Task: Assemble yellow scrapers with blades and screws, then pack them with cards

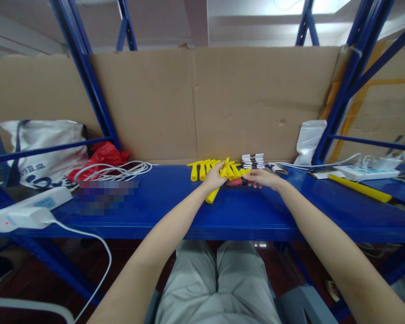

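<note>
My left hand (214, 177) is closed round a yellow plastic handle (211, 196) whose lower end sticks out below the fist toward me. My right hand (263, 177) is closed on a small red piece (235, 182) lying between the two hands on the blue shelf (175, 211). Just behind the hands lies a row of several yellow handles (202, 168). A short stack of black-and-white cards (253, 160) stands to the right of them.
White cables (116, 171) and a red bag (103, 155) lie at the left, with a white tote (42, 150) and a power strip (29, 209). At the right are a yellow rod (359, 188), another power strip (371, 172) and a white pouch (309, 140). Cardboard backs the shelf.
</note>
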The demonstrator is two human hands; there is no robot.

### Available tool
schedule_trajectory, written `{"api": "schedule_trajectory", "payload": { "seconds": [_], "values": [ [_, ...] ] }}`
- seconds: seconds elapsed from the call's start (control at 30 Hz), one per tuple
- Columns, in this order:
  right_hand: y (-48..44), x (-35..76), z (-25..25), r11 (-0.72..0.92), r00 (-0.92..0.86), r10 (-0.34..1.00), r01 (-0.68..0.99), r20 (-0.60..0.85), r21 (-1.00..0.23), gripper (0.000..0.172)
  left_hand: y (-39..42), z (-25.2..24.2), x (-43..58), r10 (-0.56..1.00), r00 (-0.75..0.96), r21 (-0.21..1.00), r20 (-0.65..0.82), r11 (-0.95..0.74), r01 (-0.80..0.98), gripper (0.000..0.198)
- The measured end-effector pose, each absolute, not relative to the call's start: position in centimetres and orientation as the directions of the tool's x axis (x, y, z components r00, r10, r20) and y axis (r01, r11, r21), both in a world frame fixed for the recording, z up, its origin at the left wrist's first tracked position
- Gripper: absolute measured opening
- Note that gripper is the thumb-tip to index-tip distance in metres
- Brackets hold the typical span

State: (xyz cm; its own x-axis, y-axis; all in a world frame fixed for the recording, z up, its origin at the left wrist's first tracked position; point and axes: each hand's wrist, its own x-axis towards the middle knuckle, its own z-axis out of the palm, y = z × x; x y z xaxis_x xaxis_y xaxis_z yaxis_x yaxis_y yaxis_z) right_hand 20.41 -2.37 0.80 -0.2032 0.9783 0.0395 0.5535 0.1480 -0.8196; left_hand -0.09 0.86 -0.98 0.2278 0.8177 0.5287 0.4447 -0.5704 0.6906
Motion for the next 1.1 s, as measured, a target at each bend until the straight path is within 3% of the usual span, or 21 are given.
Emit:
{"api": "schedule_trajectory", "payload": {
  "seconds": [0.17, 0.33, 0.43, 0.53, 0.73, 1.1],
  "values": [
    [-2.2, 20.5, 0.4, 0.160, -0.260, 0.965, 0.628, -0.012, -0.762, 0.038, 0.5, -0.7, -0.1, 0.800, 0.266, 0.647, 0.538, -0.595, 0.478, 0.068],
    [-2.0, 20.3, 0.1, 0.276, -0.312, 0.948, 0.712, 0.061, -0.645, 0.030, 0.5, -0.8, 0.1, 0.778, 0.333, 0.633, 0.532, -0.627, 0.453, 0.069],
    [-1.6, 20.0, 0.0, 0.408, -0.308, 0.912, 0.754, 0.271, -0.515, 0.024, 0.5, -0.9, 0.2, 0.749, 0.369, 0.620, 0.551, -0.663, 0.419, 0.071],
    [-1.1, 19.4, -0.1, 0.496, -0.210, 0.815, 0.735, 0.540, -0.463, 0.018, 0.3, -0.9, 0.3, 0.722, 0.405, 0.591, 0.561, -0.692, 0.414, 0.070],
    [-0.8, 18.1, -0.1, 0.603, -0.122, 0.694, 0.638, 0.710, -0.480, 0.014, -0.4, -0.3, 0.5, 0.660, 0.468, 0.482, 0.588, -0.750, 0.452, 0.069],
    [-1.4, 17.8, 0.1, 0.526, -0.035, 0.788, 0.556, 0.614, -0.644, 0.016, -0.1, -0.5, 0.5, 0.631, 0.479, 0.484, 0.610, -0.775, 0.406, 0.068]
  ]
}}
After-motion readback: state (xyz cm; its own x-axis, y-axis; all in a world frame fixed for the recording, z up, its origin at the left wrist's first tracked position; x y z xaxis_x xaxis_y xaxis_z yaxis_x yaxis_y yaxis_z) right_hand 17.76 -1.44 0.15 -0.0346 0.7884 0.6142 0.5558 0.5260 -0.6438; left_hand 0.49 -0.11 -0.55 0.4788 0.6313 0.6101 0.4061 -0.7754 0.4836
